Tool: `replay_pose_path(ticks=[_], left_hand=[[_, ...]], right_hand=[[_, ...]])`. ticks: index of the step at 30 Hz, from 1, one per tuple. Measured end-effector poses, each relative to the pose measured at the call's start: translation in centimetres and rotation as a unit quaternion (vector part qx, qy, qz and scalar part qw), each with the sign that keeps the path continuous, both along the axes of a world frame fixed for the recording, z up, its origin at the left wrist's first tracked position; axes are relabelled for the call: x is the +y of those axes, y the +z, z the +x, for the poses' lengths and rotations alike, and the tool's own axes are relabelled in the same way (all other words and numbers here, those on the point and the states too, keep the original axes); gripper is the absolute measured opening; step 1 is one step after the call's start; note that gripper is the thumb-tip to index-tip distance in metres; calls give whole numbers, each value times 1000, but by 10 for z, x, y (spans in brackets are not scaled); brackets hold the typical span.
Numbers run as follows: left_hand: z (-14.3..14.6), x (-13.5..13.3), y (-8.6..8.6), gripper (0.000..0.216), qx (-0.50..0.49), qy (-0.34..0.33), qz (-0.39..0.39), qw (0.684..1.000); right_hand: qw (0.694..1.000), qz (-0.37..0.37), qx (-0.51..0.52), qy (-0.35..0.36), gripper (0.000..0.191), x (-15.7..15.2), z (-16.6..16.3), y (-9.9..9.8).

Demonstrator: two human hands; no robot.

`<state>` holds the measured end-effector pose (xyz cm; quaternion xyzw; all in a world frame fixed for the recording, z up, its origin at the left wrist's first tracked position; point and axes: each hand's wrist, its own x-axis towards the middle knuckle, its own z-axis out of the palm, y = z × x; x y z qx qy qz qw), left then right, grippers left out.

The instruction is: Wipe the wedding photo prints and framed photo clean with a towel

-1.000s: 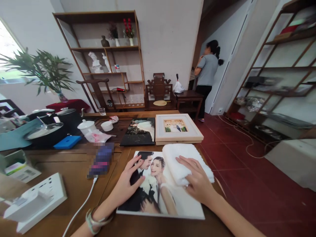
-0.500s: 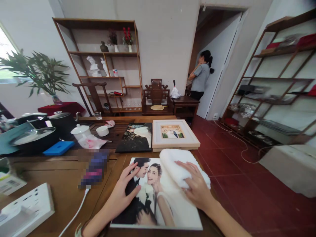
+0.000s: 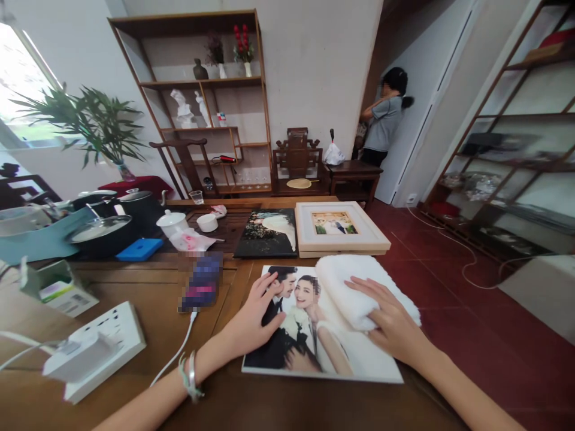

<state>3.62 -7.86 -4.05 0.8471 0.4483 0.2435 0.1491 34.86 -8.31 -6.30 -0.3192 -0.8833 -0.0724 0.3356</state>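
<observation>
White fluffy folded towel (image 3: 354, 287) sits on the upper right of the large glossy wedding portrait print (image 3: 323, 353), which lies flat on the brown wooden table (image 3: 148, 299). Right hand (image 3: 393, 326) presses palm-down on the towel, fingers spread, not gripping. Left hand (image 3: 254, 320) lies open and flat on the print's left edge.

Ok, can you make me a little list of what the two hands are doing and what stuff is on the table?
left hand: flat on the wedding photo print, fingers spread
right hand: pressing a white towel onto the print's right side
table: wooden; the print lies near its front edge
behind the print: dark photo canvas and white framed picture, side by side
far left: white power strip
back of room: a person in the doorway
</observation>
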Motion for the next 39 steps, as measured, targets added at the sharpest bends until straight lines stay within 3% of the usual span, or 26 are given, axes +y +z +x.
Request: replay_pose_path(ticks=[4,8,13,19,27,39], left_hand=[[-4,6,14,37,40,-29,-52,997],[-10,7,20,50,54,-53,-73,994],[-13,1,9,64,30,-40,-74,996],[-8,-7,-5,61,18,-30,-34,999],[-6,-7,-4,67,40,-31,-32,998],[2,-11,0,56,1,-23,-25,999]], right_hand=[[1000,-6,3,7,23,1,3,-1],[1000,-4,-10,13,23,4,6,-3],[1000,21,13,8,23,6,9,-1],[987,102,108,-55,30,5,7,13],[996,-67,-48,-30,19,15,-18,14],[992,-72,-67,-76,24,16,-24,10]])
